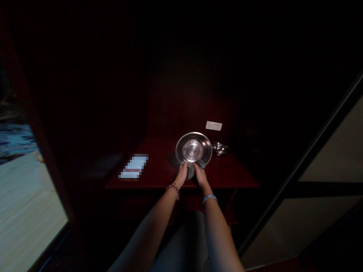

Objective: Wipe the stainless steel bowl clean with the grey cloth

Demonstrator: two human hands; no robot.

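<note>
"The metal bowl (194, 149): where was it?"

"In the middle, above the red-brown shelf (161, 173), tilted so that its inside faced the wearer. I could not tell whether its underside touched the shelf."

"And from the far left?"

"First came a pale, wood-grained surface (25, 215), beyond the dark upright. Then, on the shelf's left part, lay a pale rectangle (134, 166), pixelated past recognition."

"Then the hands?"

"The left hand (182, 174) came next, a beaded bracelet (177, 192) at its wrist. It was closed on the bowl's near rim, thumb uppermost; the other fingers were mostly hidden."

"What showed between the hands?"

"A crumpled grey cloth (191, 172), hanging below the rim."

"And the right hand?"

"The right hand (200, 176), with a light blue band (209, 198) at the wrist, was closed over the cloth, which bunched against the rim. How tightly it gripped, I could not tell."

"Further right?"

"A white socket plate (213, 125) sat on the back wall, and below it some smaller metal bowls (220, 148) stood nested on the shelf, just beside the big one. Pale panels (331, 151) in a dark frame filled the far right."
</note>
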